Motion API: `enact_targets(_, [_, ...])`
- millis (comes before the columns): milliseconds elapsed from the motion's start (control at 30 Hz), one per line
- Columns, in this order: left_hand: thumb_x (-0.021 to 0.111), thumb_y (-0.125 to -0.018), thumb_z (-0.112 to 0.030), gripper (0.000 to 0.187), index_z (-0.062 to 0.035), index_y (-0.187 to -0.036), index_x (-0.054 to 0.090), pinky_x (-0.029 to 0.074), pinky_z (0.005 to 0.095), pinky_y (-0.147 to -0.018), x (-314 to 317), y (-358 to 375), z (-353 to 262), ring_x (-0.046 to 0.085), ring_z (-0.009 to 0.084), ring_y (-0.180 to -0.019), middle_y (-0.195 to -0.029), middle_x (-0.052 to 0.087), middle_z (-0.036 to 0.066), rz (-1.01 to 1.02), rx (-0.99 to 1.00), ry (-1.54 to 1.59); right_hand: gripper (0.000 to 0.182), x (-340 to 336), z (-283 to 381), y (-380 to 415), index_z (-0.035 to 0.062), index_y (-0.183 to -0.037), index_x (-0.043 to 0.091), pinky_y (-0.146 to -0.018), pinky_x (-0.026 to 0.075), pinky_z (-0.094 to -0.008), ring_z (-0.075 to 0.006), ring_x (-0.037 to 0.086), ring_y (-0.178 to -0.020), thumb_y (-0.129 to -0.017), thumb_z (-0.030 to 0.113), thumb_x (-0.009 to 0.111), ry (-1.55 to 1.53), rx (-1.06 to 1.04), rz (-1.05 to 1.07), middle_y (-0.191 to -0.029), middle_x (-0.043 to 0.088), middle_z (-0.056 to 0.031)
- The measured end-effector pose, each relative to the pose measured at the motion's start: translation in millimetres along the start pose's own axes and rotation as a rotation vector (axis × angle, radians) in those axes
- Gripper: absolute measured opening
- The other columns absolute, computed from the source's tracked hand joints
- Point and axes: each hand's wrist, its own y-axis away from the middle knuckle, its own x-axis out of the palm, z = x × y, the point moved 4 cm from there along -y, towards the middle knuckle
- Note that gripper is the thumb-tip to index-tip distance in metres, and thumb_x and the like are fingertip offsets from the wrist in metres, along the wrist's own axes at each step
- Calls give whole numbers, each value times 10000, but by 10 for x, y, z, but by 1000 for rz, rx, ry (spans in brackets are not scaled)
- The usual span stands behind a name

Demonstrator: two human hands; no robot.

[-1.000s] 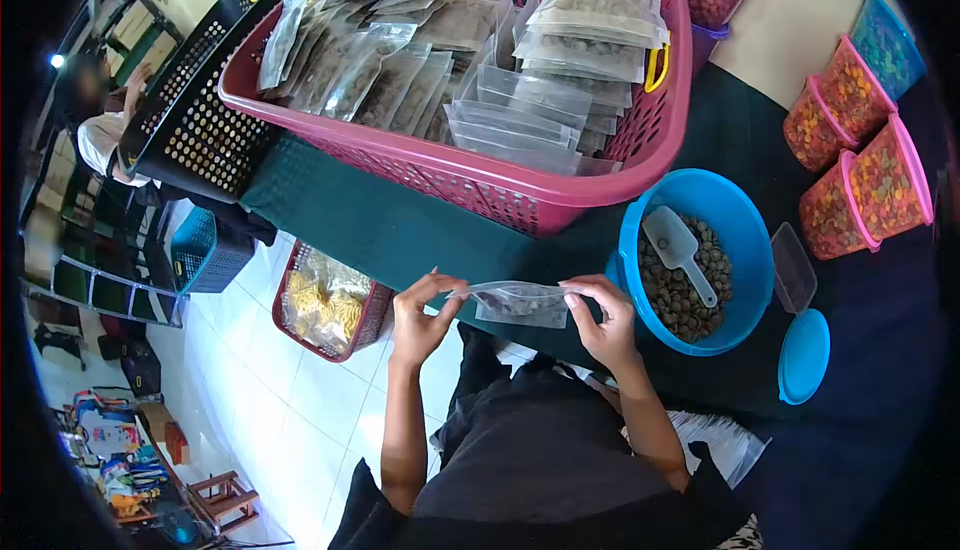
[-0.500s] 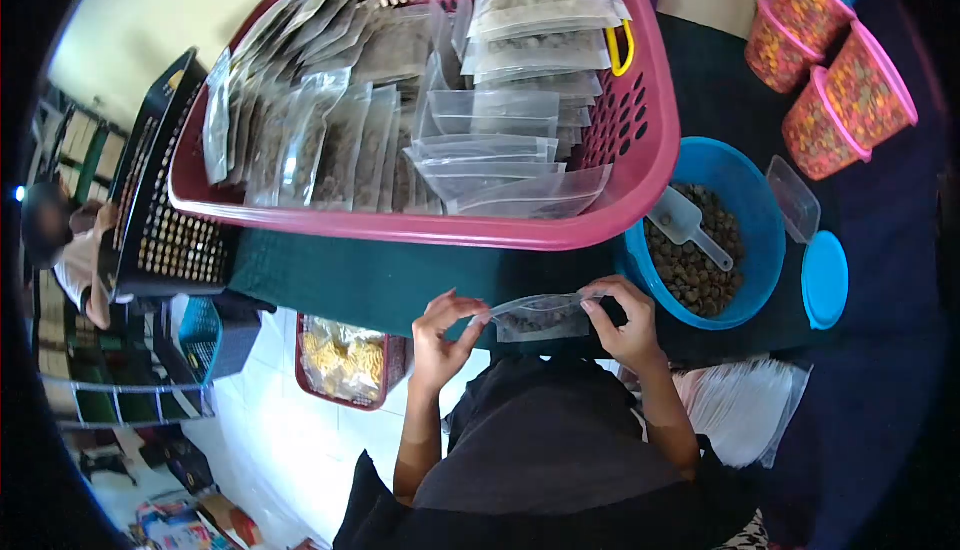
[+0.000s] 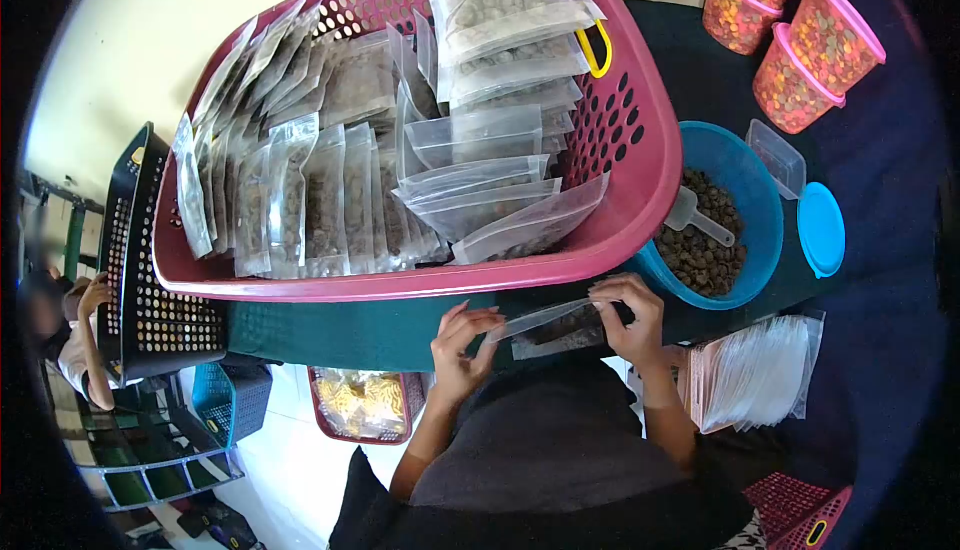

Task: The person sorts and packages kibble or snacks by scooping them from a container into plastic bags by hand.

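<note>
My left hand and my right hand pinch the two top corners of a clear zip bag with dark pieces in it. The bag hangs just above the table's front edge, its top strip stretched between my fingers. Ahead stands a large pink basket packed with rows of filled zip bags. To the right, beside my right hand, is a blue bowl of brown round pieces, with a clear scoop resting on them.
Right of the bowl lie a clear container and a blue lid. Tubs of colourful pieces stand at the back right. A stack of flat bags is near my right arm. At left, a person is by a black crate.
The view has turned and shifted slightly, so the basket sits lower and further left. Both hands still hold the bag, which now tilts up toward the right.
</note>
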Motion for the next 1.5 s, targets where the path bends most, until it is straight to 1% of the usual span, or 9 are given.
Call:
enact_targets(300, [610,-656,-18,86,-19,-742,609,424,366,-792,105,-4,-12,586,213,-721,-746,610,95,38,-94,175,78,-82,-39,-4,2,-734,583,-643,440,-288,-216,567,-713,-660,-6,606,-199,106,183,-756,582,-116])
enact_targets(433, [595,-637,36,98,-1,-726,611,422,360,-785,138,51,-54,576,196,-720,-734,608,107,-47,-107,163,97,-103,-36,-29,0,-756,588,-617,436,-286,-211,560,-689,-662,-6,612,-229,65,232,-746,578,-111])
enact_targets(633, [618,-628,10,103,-16,-727,604,414,359,-769,171,165,-164,566,216,-735,-739,604,95,-187,-70,62,90,-77,-88,-30,8,-757,592,-590,428,-281,-202,549,-658,-672,-17,603,-271,-39,281,-726,571,-105])
enact_targets(833, [593,-661,-29,55,-24,-716,600,362,395,-834,225,262,-191,571,199,-777,-764,610,82,-285,-125,-43,73,-9,-107,-32,10,-735,586,-585,428,-279,-203,545,-657,-670,-21,598,-281,-98,264,-715,567,-100])
enact_targets(967, [570,-700,-7,56,7,-753,581,379,337,-814,262,293,-176,557,203,-787,-780,593,94,-305,-126,7,87,-5,-169,-54,13,-739,588,-592,428,-274,-198,546,-662,-658,-13,602,-341,-108,286,-728,570,-95])
enact_targets(1033, [578,-702,-27,91,-2,-790,586,398,286,-753,308,300,-156,547,192,-777,-805,578,98,-316,-264,213,92,-12,-157,-85,14,-743,589,-599,430,-273,-198,549,-671,-655,-8,604,-367,-121,316,-732,571,-94])
enact_targets(1067, [572,-721,-25,108,9,-823,580,401,253,-708,329,292,-163,530,180,-771,-819,563,104,-314,-237,216,98,-11,-127,-105,12,-749,590,-610,433,-273,-200,554,-688,-654,0,606,-367,-116,338,-741,575,-96])
enact_targets(1167, [561,-737,-6,106,13,-841,560,386,251,-735,395,309,-115,500,169,-828,-871,538,100,-292,-254,255,111,55,-167,-88,7,-773,595,-643,444,-276,-204,569,-732,-664,21,608,-390,-93,397,-773,586,-108])
enact_targets(1500, [603,-699,0,72,16,-767,583,404,264,-705,383,255,-113,517,165,-778,-793,561,92,-316,-208,253,77,127,-179,-82,1,-769,594,-630,452,-277,-199,579,-720,-692,12,589,-403,-72,392,-788,596,-108])
